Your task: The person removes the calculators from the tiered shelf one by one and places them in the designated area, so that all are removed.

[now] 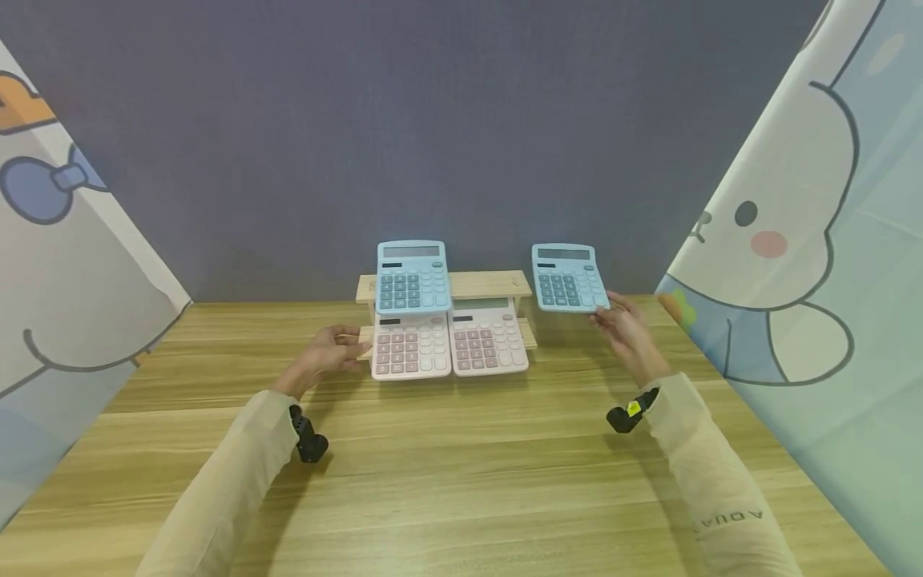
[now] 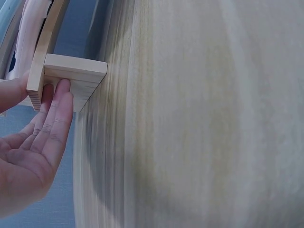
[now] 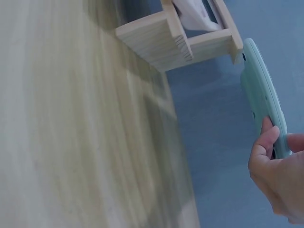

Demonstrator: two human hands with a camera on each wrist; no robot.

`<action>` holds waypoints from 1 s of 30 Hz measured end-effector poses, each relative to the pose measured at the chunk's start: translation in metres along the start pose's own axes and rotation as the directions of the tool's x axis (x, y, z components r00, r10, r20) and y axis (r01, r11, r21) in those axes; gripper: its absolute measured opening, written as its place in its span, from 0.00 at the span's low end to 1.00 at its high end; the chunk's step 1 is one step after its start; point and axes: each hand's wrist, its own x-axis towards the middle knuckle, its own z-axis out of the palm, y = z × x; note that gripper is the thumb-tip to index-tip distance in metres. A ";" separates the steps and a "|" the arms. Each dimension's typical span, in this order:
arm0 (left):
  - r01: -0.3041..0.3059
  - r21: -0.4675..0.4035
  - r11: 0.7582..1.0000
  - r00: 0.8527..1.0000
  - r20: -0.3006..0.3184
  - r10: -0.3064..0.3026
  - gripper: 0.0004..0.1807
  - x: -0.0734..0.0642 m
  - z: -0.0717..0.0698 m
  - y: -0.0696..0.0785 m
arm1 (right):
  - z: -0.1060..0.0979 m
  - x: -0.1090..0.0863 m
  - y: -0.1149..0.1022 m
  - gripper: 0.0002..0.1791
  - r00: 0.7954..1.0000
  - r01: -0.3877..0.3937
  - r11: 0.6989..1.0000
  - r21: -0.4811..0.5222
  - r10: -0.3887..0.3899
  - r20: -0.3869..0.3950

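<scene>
Soft, diffuse light, seemingly from overhead, leaves the head view moderately bright, the dark grey partition [image 1: 461,136] being its dimmest area. A pale sheen washes the wooden tabletop [image 1: 469,473] toward its near edge, and faint shadows lie just inward of the left sleeve [image 1: 219,485] and right sleeve [image 1: 721,477]. Large digits on the pink calculators [image 1: 489,340] are legible; smaller key labels smear. Both wrist views look cooler and hazier, tinting the partition blue. There the tabletop's grain is pale and soft, its far edge bows slightly, and soft-edged shadows lie near that edge. The wooden rack [image 2: 76,66] is fairly crisp.
</scene>
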 end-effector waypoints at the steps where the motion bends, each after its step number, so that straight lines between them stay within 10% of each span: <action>1: 0.001 0.001 1.000 1.000 -0.001 -0.001 0.34 0.000 0.000 0.000 | -0.001 0.000 0.001 0.29 1.000 -0.004 1.000 -0.017 0.004 0.004; 17: 0.010 -0.013 1.000 1.000 0.003 -0.010 0.33 -0.003 -0.001 0.002 | -0.021 0.002 0.023 0.17 1.000 -0.008 0.992 -0.123 0.008 -0.006; 30: 0.000 -0.008 1.000 1.000 -0.003 0.000 0.33 -0.001 -0.001 0.000 | -0.026 0.002 0.036 0.33 0.997 -0.076 0.970 -0.233 0.074 -0.020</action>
